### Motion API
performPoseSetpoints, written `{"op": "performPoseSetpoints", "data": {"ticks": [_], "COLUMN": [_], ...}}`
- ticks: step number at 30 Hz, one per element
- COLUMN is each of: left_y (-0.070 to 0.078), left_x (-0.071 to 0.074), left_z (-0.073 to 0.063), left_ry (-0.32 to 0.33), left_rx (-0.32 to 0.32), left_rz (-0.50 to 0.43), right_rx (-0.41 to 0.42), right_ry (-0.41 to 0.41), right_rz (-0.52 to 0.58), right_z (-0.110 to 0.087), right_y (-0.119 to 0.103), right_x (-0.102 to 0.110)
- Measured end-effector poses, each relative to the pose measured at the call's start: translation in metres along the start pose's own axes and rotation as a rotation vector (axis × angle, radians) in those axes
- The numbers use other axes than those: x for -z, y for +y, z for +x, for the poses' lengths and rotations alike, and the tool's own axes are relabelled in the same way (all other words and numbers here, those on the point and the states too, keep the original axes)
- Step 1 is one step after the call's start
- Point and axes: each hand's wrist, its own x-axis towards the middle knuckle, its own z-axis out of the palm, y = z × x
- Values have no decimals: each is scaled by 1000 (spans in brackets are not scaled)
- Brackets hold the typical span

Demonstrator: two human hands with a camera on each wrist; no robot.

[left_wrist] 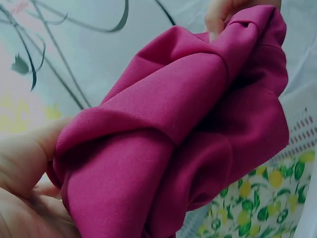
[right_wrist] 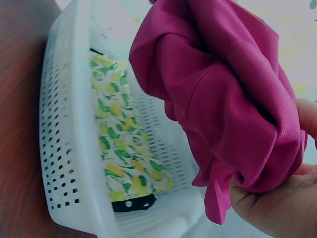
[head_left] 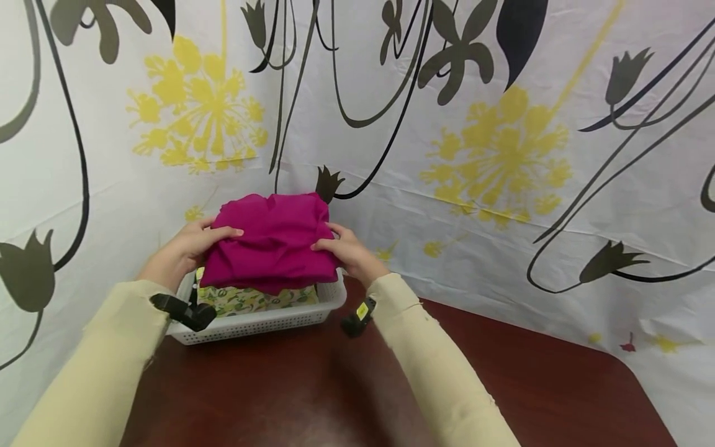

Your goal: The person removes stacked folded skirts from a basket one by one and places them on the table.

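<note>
A folded magenta cloth (head_left: 270, 239) is held up between both hands over a white plastic basket (head_left: 251, 326). My left hand (head_left: 187, 245) grips its left side, thumb on top and fingers underneath. On the opposite side my right hand (head_left: 352, 251) holds it the same way. Loose folds of the cloth (right_wrist: 223, 94) hang down in the right wrist view. Below, inside the basket, lies a lemon-print cloth (right_wrist: 124, 134), with a dark piece (right_wrist: 133, 203) showing beneath its edge.
The basket stands at the back of a dark red-brown table (head_left: 313, 385), close to a white curtain (head_left: 363, 149) with yellow and grey flower prints. Black wrist cameras (head_left: 184, 311) are strapped at both cuffs.
</note>
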Motion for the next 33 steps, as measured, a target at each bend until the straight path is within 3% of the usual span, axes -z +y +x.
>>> {"op": "performPoseSetpoints", "data": {"ticks": [7,16,33], "left_y": [10,19,24], "left_x": [-25,-56,-122], "left_z": [-3,-8,-12], "left_ry": [14,-5,-49], "left_rx": [-79,-133,-165], "left_rz": [-41,-32,-59], "right_rx": [33,42,72], "right_ry": [20,37,66], "right_rz": [81,30,19], "right_z": [-19,-49,-106], "right_y": [-9,-16,-20], "right_x": [22,53,111]}}
